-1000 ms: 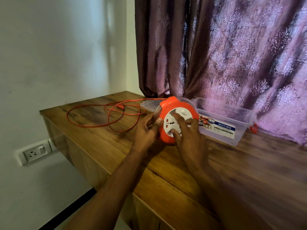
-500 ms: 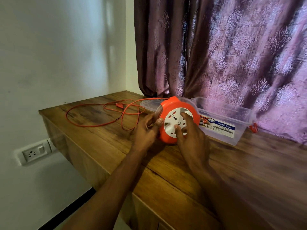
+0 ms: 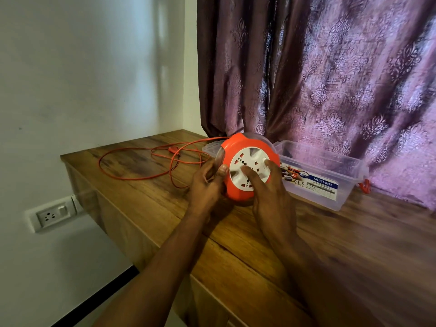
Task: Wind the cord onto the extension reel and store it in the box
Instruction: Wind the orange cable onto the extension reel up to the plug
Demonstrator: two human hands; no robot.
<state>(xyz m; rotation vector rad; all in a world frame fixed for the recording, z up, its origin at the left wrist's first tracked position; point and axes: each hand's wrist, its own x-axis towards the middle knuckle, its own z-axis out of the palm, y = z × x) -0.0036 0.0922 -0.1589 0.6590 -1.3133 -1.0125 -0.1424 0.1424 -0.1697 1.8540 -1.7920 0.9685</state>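
An orange extension reel (image 3: 232, 147) with a white socket face stands on edge on the wooden desk (image 3: 236, 244). My left hand (image 3: 206, 185) grips its left rim. My right hand (image 3: 269, 192) presses its fingers on the white face. The orange cord (image 3: 132, 177) runs from the top of the reel and lies in loose loops on the desk to the left, its plug (image 3: 173, 149) among them. A clear plastic box (image 3: 330, 166) labelled MULTI-BOX sits just behind and right of the reel, open at the top.
A purple patterned curtain (image 3: 330, 79) hangs behind the desk. The desk's left edge drops off beside a white wall with a socket and switch plate (image 3: 53, 214). An orange latch (image 3: 365, 185) shows on the box's right end.
The white face has turned under my right fingers, and the cord loops on the desk have shifted and drawn in toward the reel. My left hand stays on the rim.
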